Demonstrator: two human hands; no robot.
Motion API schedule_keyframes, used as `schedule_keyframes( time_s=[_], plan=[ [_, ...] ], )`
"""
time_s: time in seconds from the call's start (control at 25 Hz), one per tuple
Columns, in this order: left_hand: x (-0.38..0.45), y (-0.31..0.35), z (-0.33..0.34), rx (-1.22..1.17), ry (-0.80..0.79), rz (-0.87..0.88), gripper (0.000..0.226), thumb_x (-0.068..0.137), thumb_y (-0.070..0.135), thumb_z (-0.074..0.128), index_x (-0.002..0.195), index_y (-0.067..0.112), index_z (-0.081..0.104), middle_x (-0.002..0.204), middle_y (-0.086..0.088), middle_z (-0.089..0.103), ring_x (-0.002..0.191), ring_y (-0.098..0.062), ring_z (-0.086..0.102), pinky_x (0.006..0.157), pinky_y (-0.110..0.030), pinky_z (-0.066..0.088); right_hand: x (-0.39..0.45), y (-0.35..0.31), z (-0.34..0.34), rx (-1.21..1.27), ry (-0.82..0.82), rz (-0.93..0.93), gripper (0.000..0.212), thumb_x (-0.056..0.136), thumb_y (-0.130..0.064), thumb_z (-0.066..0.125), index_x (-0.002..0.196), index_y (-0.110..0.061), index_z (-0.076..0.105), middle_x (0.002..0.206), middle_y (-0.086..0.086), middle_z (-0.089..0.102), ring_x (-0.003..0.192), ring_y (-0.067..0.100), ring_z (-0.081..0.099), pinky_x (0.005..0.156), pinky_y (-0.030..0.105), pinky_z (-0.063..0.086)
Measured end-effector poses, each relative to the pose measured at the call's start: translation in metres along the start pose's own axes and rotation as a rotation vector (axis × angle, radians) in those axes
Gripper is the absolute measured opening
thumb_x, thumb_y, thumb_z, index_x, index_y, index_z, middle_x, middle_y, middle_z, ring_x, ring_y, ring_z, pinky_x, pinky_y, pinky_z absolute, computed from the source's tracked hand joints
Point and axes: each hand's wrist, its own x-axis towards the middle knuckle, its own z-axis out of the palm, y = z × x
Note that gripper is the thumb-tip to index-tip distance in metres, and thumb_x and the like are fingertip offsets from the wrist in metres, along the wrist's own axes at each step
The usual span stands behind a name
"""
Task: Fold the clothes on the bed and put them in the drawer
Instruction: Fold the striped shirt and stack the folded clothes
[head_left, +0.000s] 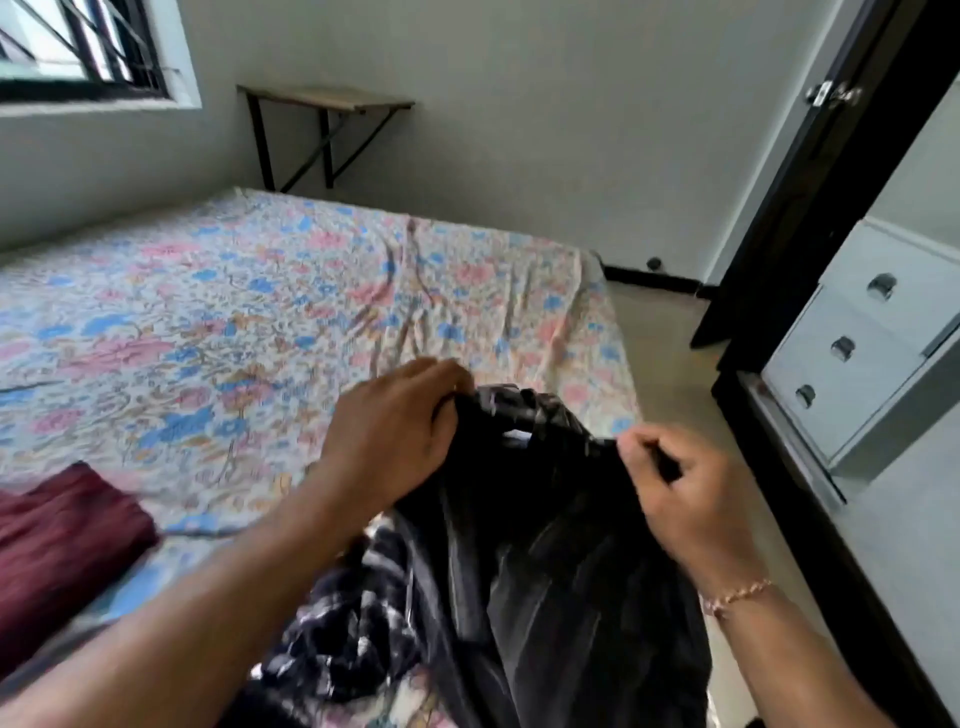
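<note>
— Where are we on the floral-sheeted bed (218, 291)?

— At its near right corner. Our left hand (395, 431) and right hand (691, 488) each pinch the top edge of the black striped fabric garment (545, 545), lifting it.

— And the rest?

— A folded maroon cloth (62, 540) lies by the near left edge. We judge this is the spreading step; next we lay it flat, fold it, then carry it to the white drawer unit (872, 338) beyond.

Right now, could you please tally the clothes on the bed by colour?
Black: 1, the black garment held up by both hands
Dark with white pattern: 1, the patterned garment
Maroon: 1, the maroon garment
Total: 3
</note>
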Motion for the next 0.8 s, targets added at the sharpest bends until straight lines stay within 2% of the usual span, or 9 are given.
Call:
schedule_keyframes(
  time_s=[0.04, 0.08, 0.16, 0.24, 0.36, 0.52, 0.6, 0.68, 0.8],
  plan=[
    [-0.032, 0.001, 0.007, -0.096, -0.082, -0.118, 0.022, 0.086, 0.018, 0.063, 0.1, 0.034, 0.068, 0.098, 0.015, 0.07, 0.08, -0.01, 0.066, 0.068, -0.022, 0.049, -0.036, 0.008, 0.006, 0.039, -0.068, 0.103, 0.005, 0.092, -0.03, 0.075, 0.087, -0.03, 0.077, 0.094, -0.018, 0.076, 0.093, 0.002, 0.071, 0.085, 0.026, 0.055],
    [-0.056, 0.003, 0.01, -0.19, -0.16, -0.24, 0.025, 0.085, 0.012, 0.066, 0.093, 0.035, 0.072, 0.095, 0.018, 0.069, 0.08, -0.003, 0.064, 0.07, -0.013, 0.045, -0.064, 0.013, 0.009, 0.053, -0.112, 0.183, 0.012, 0.087, -0.021, 0.081, 0.085, -0.032, 0.076, 0.093, -0.02, 0.076, 0.092, 0.0, 0.071, 0.085, 0.019, 0.053],
    [-0.093, 0.014, 0.015, -0.336, -0.278, -0.408, 0.025, 0.085, 0.01, 0.07, 0.084, 0.035, 0.076, 0.086, 0.018, 0.069, 0.076, 0.003, 0.063, 0.065, -0.007, 0.041, -0.112, 0.019, 0.011, 0.059, -0.209, 0.281, 0.027, 0.078, -0.012, 0.088, 0.087, -0.035, 0.076, 0.091, -0.024, 0.074, 0.089, -0.005, 0.069, 0.083, 0.007, 0.047],
    [-0.115, 0.028, 0.01, -0.37, -0.311, -0.425, 0.015, 0.089, 0.018, 0.073, 0.087, 0.031, 0.079, 0.084, 0.017, 0.068, 0.074, 0.006, 0.062, 0.064, -0.008, 0.042, -0.138, 0.016, 0.009, 0.04, -0.324, 0.294, 0.031, 0.076, -0.013, 0.09, 0.095, -0.034, 0.077, 0.095, -0.026, 0.074, 0.094, -0.006, 0.068, 0.088, 0.006, 0.045],
    [-0.13, 0.035, 0.006, -0.314, -0.311, -0.41, 0.016, 0.093, 0.019, 0.073, 0.1, 0.033, 0.079, 0.098, 0.018, 0.068, 0.087, 0.006, 0.063, 0.076, -0.009, 0.042, -0.148, 0.016, 0.006, -0.025, -0.397, 0.232, 0.027, 0.08, -0.016, 0.086, 0.1, -0.033, 0.078, 0.102, -0.026, 0.073, 0.101, -0.008, 0.066, 0.094, 0.007, 0.044],
    [-0.126, 0.024, 0.007, -0.105, -0.405, -0.371, 0.033, 0.095, 0.02, 0.073, 0.126, 0.028, 0.07, 0.11, 0.009, 0.068, 0.098, -0.011, 0.063, 0.09, -0.03, 0.053, -0.145, 0.017, 0.001, -0.08, -0.514, 0.118, 0.04, 0.08, -0.024, 0.085, 0.115, -0.035, 0.071, 0.108, -0.026, 0.065, 0.105, -0.006, 0.059, 0.096, 0.007, 0.041],
    [-0.124, 0.019, 0.006, 0.013, -0.449, -0.41, 0.021, 0.094, 0.028, 0.074, 0.116, 0.029, 0.074, 0.1, 0.012, 0.066, 0.091, -0.012, 0.061, 0.086, -0.033, 0.054, -0.145, 0.021, 0.001, -0.143, -0.62, 0.045, 0.051, 0.081, -0.022, 0.083, 0.126, -0.036, 0.064, 0.111, -0.024, 0.058, 0.106, -0.003, 0.055, 0.096, 0.009, 0.038],
    [-0.124, 0.013, 0.002, 0.123, -0.527, -0.447, 0.006, 0.092, 0.038, 0.077, 0.094, 0.034, 0.074, 0.084, 0.016, 0.065, 0.079, -0.01, 0.062, 0.077, -0.035, 0.057, -0.145, 0.023, 0.001, -0.109, -0.582, 0.063, 0.04, 0.085, -0.014, 0.079, 0.119, -0.034, 0.068, 0.107, -0.022, 0.063, 0.101, -0.003, 0.059, 0.092, 0.008, 0.041],
    [-0.125, 0.006, -0.002, 0.165, -0.64, -0.446, 0.014, 0.088, 0.046, 0.078, 0.084, 0.035, 0.071, 0.08, 0.017, 0.068, 0.078, -0.007, 0.064, 0.077, -0.036, 0.06, -0.144, 0.021, -0.003, -0.044, -0.468, 0.074, 0.011, 0.092, -0.02, 0.077, 0.1, -0.028, 0.077, 0.094, -0.02, 0.072, 0.091, -0.003, 0.066, 0.082, 0.014, 0.05]
  ],
)
